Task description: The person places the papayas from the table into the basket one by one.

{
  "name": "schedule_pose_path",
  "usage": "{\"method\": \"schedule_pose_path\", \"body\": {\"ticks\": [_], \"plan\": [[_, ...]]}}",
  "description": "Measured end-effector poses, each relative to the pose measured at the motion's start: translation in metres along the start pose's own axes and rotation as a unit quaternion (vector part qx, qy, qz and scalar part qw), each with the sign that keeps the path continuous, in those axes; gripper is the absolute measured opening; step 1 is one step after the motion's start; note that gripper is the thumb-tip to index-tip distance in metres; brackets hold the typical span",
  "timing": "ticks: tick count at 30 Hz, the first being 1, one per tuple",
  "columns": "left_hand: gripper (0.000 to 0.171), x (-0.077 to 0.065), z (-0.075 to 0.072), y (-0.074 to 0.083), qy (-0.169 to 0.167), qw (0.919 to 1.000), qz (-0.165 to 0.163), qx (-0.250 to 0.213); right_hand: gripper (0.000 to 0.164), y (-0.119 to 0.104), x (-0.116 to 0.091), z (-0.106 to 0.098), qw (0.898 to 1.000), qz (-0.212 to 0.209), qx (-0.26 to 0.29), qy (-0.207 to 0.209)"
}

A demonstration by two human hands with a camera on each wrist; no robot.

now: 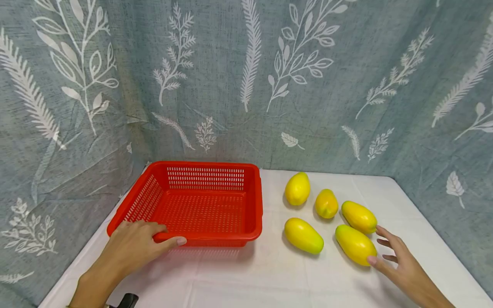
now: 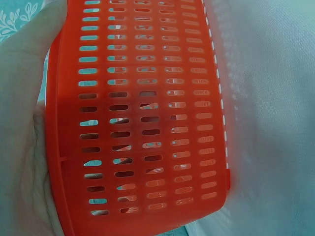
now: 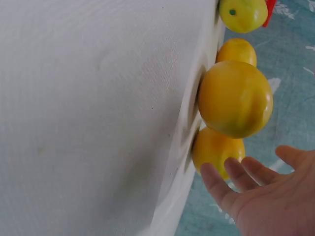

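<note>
A red plastic basket [image 1: 254, 205] with slotted walls stands on the left of the table. My left hand [image 1: 140, 241] grips its near left rim, the thumb lying along the outside; the left wrist view shows the basket's slotted side [image 2: 142, 113] close up. On the right lie several yellow mangoes. Nearest my right hand [image 1: 402, 265] is a front mango [image 1: 356, 245], green at one end, with the thumb tip right at its side. The fingertips reach beside the mango behind it [image 1: 359, 217]. Seen from the right wrist, the fingers are spread and relaxed, holding nothing.
A green-tipped mango [image 1: 304, 235] lies between the basket and my right hand. Farther back are a rounder mango [image 1: 298, 188] and a smaller one [image 1: 326, 204]. A white cloth [image 1: 269, 278] covers the table, and a leaf-patterned curtain [image 1: 231, 85] hangs around its back and sides.
</note>
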State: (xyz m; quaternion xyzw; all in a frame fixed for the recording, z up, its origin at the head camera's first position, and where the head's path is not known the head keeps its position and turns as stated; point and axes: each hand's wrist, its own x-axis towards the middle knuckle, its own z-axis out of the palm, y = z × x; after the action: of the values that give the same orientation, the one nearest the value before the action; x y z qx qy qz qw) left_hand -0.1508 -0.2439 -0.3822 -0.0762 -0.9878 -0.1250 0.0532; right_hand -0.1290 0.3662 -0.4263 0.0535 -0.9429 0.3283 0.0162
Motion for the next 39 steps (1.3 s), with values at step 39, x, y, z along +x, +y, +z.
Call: {"method": "schedule_pose_path", "body": {"ticks": [39], "plan": [[0.079,-0.001,0.001,0.0,-0.006,0.9999,-0.002,0.011,0.088,-0.011,0.015,0.02,0.998,0.004,-0.055,-0.019]]}}
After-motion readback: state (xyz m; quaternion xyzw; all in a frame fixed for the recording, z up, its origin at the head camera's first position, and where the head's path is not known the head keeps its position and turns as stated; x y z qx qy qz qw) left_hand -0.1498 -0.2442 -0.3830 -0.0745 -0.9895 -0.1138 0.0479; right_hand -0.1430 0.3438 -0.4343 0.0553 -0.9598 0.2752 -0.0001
